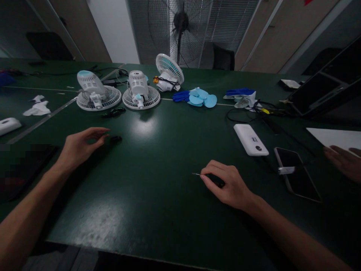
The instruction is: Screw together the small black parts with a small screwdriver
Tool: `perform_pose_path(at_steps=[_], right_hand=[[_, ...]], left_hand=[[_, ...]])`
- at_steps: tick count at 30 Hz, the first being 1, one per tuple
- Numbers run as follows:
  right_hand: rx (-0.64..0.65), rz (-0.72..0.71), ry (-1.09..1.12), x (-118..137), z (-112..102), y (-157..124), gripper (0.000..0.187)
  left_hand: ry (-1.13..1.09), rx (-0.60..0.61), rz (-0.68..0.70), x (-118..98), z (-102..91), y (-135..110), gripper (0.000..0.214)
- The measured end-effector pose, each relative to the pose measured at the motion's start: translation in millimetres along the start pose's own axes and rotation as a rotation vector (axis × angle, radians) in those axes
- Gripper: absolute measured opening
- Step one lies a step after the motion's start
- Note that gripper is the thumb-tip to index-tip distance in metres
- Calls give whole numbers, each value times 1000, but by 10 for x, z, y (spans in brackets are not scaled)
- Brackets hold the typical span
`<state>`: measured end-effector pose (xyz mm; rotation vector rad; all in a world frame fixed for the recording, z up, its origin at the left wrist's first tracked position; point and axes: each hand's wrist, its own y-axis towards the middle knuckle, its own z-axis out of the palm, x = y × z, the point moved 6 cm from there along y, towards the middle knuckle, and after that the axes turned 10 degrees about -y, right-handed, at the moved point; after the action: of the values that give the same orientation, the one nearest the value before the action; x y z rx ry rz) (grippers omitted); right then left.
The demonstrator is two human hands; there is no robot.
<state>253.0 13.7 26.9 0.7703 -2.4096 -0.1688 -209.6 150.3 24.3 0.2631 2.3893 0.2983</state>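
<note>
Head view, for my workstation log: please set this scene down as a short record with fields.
Surface: dark green table
Left grip: open, beside a small black object
Right grip: holding a thin metal rod
Fans: two white fans lying grille down; a third fan tilted, to their right
Blades: light-blue fan blades, next to a blue glove
Right side: white device, phone
Other person: hand at a white sheet

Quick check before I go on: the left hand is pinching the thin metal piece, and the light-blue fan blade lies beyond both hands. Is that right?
Not quite: the head view shows the thin metal piece in the right hand, pinched between thumb and finger, not in the left hand. The light-blue fan blade does lie beyond both hands.
</note>
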Motion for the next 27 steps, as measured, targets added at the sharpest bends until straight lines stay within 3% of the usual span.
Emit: perform_pose_path(at_steps=[5,13,27], right_hand=[[13,9,5,-24,14,-12,13],[22,15,-8,-20,20,-9,13],[18,5,4,-4,11,-2,14]], left_hand=[[-68,-4,-23,-141,71,-13,57],[-182,-11,-164,-179,146,-8,72],[-170,-95,-143,-151,129,-39,58]])
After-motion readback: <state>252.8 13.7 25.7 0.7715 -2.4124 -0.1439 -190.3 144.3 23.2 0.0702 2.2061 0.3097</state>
